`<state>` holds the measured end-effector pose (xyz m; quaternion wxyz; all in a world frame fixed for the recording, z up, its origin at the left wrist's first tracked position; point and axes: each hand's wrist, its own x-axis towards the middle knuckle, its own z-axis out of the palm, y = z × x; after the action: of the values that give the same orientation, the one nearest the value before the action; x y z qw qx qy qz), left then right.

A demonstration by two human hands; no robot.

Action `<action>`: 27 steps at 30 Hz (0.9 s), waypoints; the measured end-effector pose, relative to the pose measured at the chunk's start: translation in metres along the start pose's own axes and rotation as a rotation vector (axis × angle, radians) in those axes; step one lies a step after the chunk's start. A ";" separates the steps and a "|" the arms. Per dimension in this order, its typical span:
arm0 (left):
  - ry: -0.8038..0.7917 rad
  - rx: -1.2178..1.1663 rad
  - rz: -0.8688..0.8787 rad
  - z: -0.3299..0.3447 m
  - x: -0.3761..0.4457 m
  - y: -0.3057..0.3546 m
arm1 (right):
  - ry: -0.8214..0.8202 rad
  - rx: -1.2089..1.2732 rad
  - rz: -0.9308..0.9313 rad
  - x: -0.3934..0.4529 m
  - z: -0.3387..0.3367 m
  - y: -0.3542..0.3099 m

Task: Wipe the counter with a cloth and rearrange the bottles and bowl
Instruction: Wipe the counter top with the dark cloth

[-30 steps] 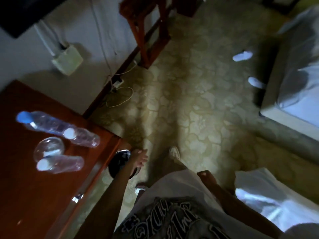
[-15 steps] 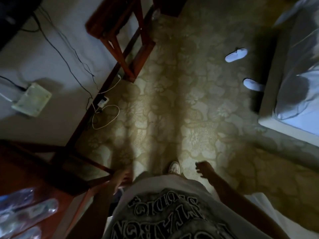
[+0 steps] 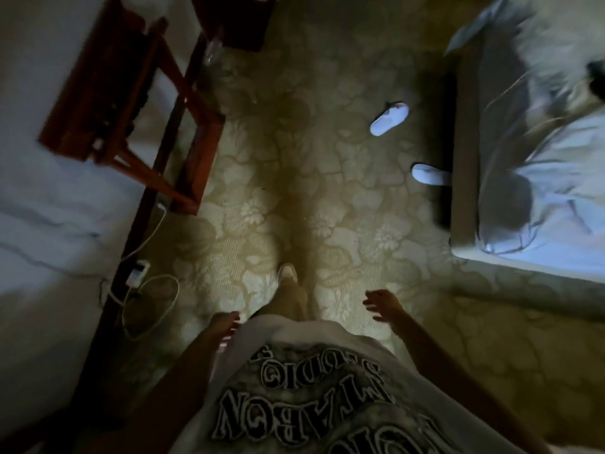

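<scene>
No counter, bottle, bowl or cloth shows in the head view now. My left hand (image 3: pixel 224 324) hangs at my left side beside my shirt, fingers loosely apart and holding nothing. My right hand (image 3: pixel 381 304) swings out at my right over the patterned carpet, fingers spread and empty. One of my shoes (image 3: pixel 287 271) steps forward between them.
A red wooden rack (image 3: pixel 131 103) stands against the wall at upper left. A white charger and cable (image 3: pixel 140 276) lie on the floor along the skirting. Two white slippers (image 3: pixel 389 118) lie beside the bed (image 3: pixel 537 178) at right. Patterned carpet fills the middle.
The view has swung away from the wooden counter with its bottles and bowl, which have left the frame. I have walked forward; both hands swing at my sides.
</scene>
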<state>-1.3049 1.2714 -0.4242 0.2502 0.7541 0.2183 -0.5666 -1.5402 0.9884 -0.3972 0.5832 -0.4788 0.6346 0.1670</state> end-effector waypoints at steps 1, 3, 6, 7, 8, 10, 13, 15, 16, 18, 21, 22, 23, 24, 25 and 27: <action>-0.019 0.024 0.023 -0.004 0.005 0.037 | 0.020 0.028 0.024 0.004 -0.005 -0.007; -0.051 0.079 0.135 -0.011 0.007 0.125 | 0.058 0.103 0.057 0.013 -0.016 -0.030; -0.043 0.162 0.326 -0.008 0.004 0.251 | 0.116 0.134 0.102 0.023 -0.028 -0.067; -0.064 0.171 0.395 -0.007 0.004 0.288 | 0.148 0.117 0.089 0.030 -0.032 -0.080; -0.067 0.187 0.442 -0.006 0.001 0.325 | 0.156 0.102 0.081 0.039 -0.034 -0.097; -0.087 0.208 0.499 -0.003 0.009 0.386 | 0.140 -0.014 0.090 0.063 -0.041 -0.132; -0.102 0.242 0.463 0.000 0.029 0.450 | 0.097 -0.120 0.093 0.111 -0.052 -0.192; -0.089 0.205 0.422 0.001 0.046 0.485 | 0.086 -0.137 0.059 0.149 -0.063 -0.245; -0.075 0.180 0.374 0.000 0.054 0.500 | 0.074 -0.146 0.043 0.166 -0.070 -0.277; -0.048 0.126 0.243 -0.006 0.059 0.524 | 0.066 -0.158 0.034 0.197 -0.088 -0.343; -0.026 0.059 0.132 -0.016 0.067 0.561 | 0.076 -0.037 0.002 0.232 -0.119 -0.450; -0.012 0.028 0.097 -0.020 0.071 0.575 | 0.085 -0.008 -0.026 0.243 -0.129 -0.489; 0.005 0.011 0.080 -0.024 0.073 0.591 | 0.096 -0.001 -0.066 0.252 -0.137 -0.529; 0.031 0.007 0.068 -0.025 0.076 0.609 | 0.099 -0.010 -0.104 0.261 -0.145 -0.569; 0.058 0.020 0.072 -0.026 0.081 0.629 | 0.087 -0.009 -0.138 0.272 -0.152 -0.606; 0.078 0.033 0.088 -0.025 0.091 0.672 | 0.078 -0.007 -0.197 0.298 -0.163 -0.674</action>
<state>-0.8505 0.7670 -0.4190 0.2537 0.7886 0.1850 -0.5287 -1.0528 0.4126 -0.3893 0.5699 -0.5472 0.6061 0.0920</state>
